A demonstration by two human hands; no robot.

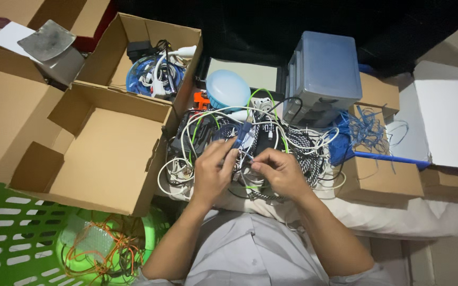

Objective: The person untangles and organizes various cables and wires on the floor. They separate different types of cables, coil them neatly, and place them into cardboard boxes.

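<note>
Cluttered bedding carries a cable tangle [250, 143]; left hand [211, 172] and right hand [282, 172] both pinch a blue cable [243, 136] (apparently easing it free).

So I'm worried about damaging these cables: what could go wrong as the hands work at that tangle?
1. The left hand and right hand pinch thin wires in a dense cable pile; pulling may tighten knots.
2. Tugging could drag the pale blue round lamp resting at the pile's edge.
</note>
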